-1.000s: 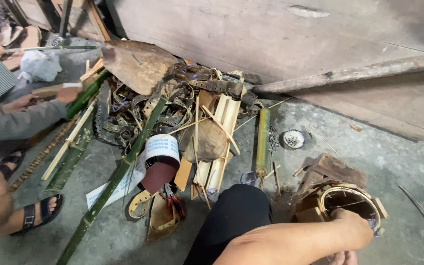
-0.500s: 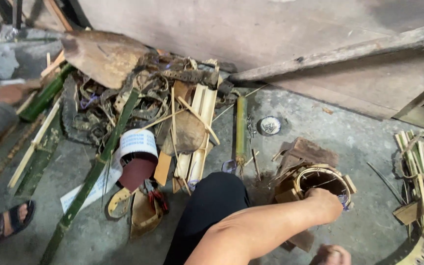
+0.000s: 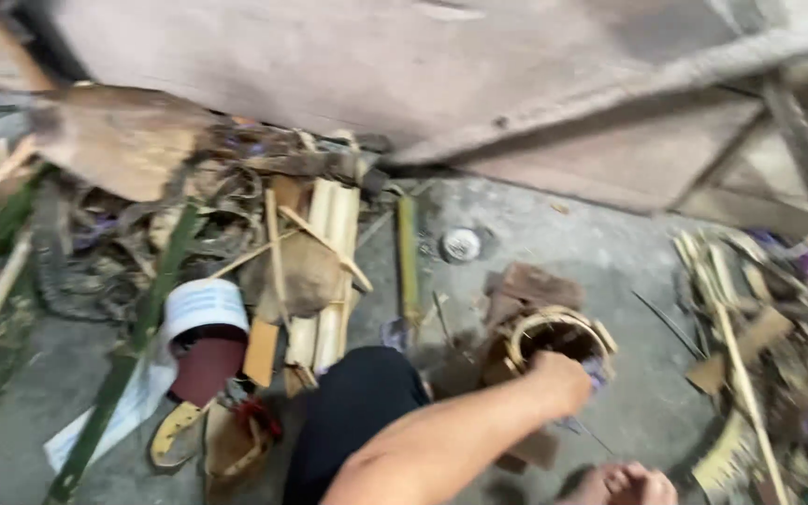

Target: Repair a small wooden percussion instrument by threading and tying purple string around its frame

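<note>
My right hand (image 3: pixel 561 379) reaches out from the bottom centre, its fingers curled over the near rim of a round woven bamboo ring (image 3: pixel 554 318) that stands on the concrete floor. Brown scrap pieces (image 3: pixel 530 281) lie just behind the ring. My knee in black trousers (image 3: pixel 357 411) is below the arm, and bare toes (image 3: pixel 624 484) show at the bottom edge. My left hand is out of view.
A bundle of split bamboo strips (image 3: pixel 329 271), a roll of sandpaper (image 3: pixel 203 327) and a green bamboo pole (image 3: pixel 142 327) lie to the left. A small round metal lid (image 3: pixel 461 245) sits behind the ring. Bamboo offcuts (image 3: pixel 759 346) pile up at the right. A wooden board (image 3: pixel 376 65) leans behind.
The view has swung to the right, so the person sitting at the left has dropped out of sight. My right hand stays on the bamboo ring.
</note>
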